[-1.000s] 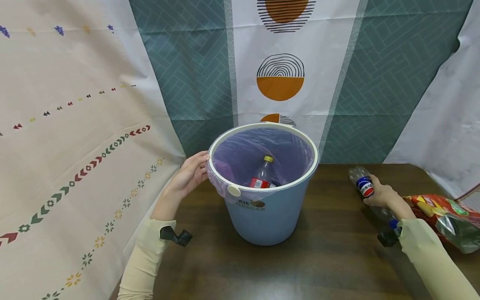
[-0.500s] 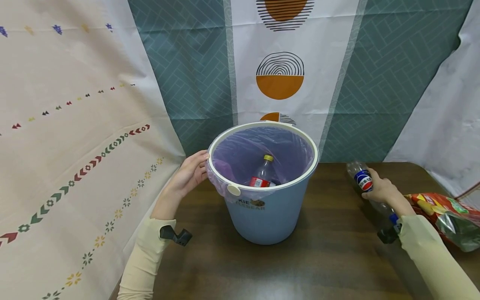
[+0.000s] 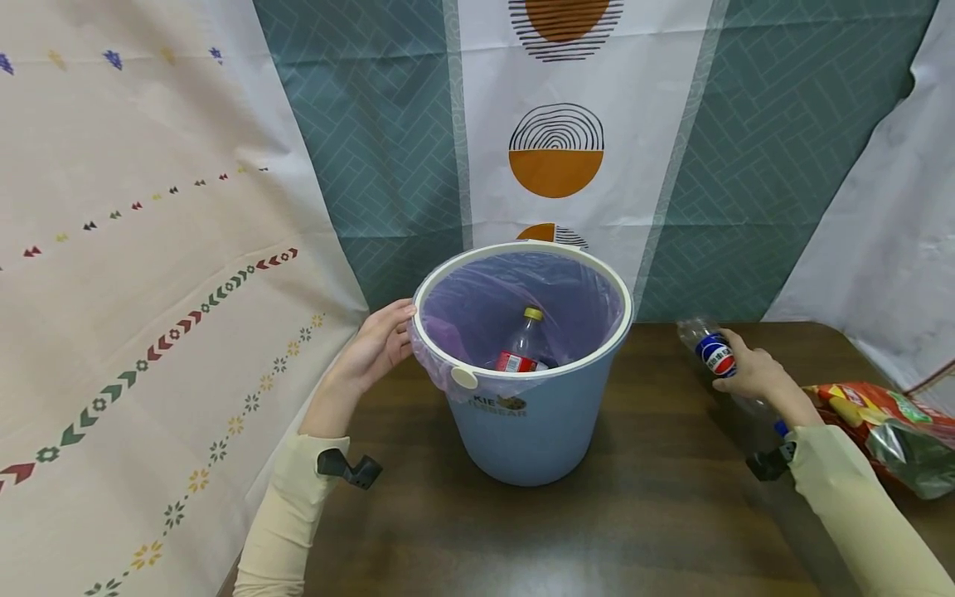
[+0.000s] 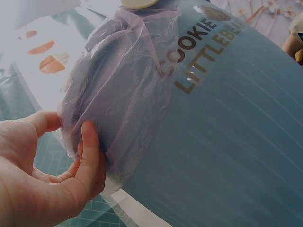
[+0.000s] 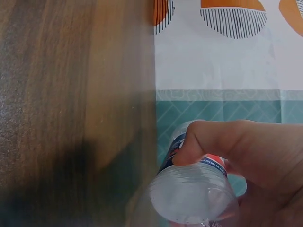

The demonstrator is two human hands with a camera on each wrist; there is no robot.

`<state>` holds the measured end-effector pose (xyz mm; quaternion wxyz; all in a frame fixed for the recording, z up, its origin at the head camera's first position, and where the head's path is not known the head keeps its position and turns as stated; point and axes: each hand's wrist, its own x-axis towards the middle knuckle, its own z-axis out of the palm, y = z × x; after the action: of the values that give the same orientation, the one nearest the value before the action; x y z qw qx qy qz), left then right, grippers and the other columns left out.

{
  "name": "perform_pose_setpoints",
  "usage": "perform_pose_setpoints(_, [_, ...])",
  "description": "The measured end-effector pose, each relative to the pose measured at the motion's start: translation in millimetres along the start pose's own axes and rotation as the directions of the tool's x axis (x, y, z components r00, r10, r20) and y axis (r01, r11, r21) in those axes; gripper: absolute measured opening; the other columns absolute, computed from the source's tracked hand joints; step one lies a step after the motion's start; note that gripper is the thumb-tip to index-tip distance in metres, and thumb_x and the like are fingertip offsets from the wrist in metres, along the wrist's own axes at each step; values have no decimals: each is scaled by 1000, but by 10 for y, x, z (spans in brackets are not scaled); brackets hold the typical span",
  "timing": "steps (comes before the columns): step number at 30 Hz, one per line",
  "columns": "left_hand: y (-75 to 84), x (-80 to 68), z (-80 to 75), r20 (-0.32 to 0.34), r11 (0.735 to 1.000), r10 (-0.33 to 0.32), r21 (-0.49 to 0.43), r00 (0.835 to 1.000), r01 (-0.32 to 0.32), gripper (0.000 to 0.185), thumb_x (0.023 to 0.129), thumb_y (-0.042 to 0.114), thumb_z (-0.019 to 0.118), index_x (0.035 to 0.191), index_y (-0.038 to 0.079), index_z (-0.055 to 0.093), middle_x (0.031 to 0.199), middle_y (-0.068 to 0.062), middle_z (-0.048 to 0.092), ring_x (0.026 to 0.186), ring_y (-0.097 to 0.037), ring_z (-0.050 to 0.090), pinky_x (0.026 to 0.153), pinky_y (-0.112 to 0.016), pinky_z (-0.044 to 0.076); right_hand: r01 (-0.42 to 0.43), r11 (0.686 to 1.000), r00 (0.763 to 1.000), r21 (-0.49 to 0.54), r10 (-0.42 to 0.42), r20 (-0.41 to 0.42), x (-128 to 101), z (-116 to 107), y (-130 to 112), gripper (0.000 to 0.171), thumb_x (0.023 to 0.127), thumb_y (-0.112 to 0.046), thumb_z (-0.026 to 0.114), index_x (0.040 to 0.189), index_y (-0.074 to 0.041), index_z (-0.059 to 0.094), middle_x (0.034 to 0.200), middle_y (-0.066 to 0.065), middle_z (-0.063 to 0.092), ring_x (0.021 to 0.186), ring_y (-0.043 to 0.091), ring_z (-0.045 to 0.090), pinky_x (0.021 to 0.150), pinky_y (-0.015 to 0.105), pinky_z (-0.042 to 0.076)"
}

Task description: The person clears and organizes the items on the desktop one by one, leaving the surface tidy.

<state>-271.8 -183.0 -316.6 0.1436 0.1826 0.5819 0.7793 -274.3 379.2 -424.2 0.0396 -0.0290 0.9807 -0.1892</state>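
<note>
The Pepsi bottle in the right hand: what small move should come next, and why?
Probably lift the Pepsi bottle leftward over the bin. The right hand grips it beside the bin, and the left hand steadies the rim.

The head view looks forward and down from above onto the table, taking in the bin and both arms. The left wrist view sits very close against the bin's side, which the head view shares. The right wrist view looks along the table toward the backdrop, close behind the bottle.
</note>
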Motion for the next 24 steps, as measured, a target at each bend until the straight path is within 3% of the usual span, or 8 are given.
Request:
perform_pose_setpoints(6, [-7, -1, -10, 5, 1000, -1, -6, 1000, 1, 18, 103, 15, 41, 115, 8, 53, 95, 2, 63, 83, -7, 62, 74, -20, 55, 40, 999, 999, -15, -41, -31, 27, -18, -58, 94, 79, -24, 73, 146, 2, 12, 112, 47, 44, 92, 54, 54, 70, 60, 50])
perform_pose_setpoints(19, [-5, -1, -17, 12, 1000, 3, 3, 1000, -3, 22, 103, 16, 41, 120, 5, 50, 98, 1, 63, 86, -8, 63, 76, -21, 55, 93, 995, 993, -42, -96, -73, 0, -89, -285, 96, 76, -25, 76, 149, -8, 17, 108, 41, 48, 85, 45, 56, 56, 42, 48])
perform_pose_setpoints(24, [-4, -5, -14, 8, 1000, -1, 15, 1000, 1, 22, 103, 17, 42, 119, 5, 50, 97, 2, 63, 85, -7, 63, 76, -20, 55, 104, 994, 991, -40, -107, -84, -9, -84, -333, 96, 75, -25, 77, 149, -8, 18, 108, 41, 48, 84, 46, 57, 56, 44, 49])
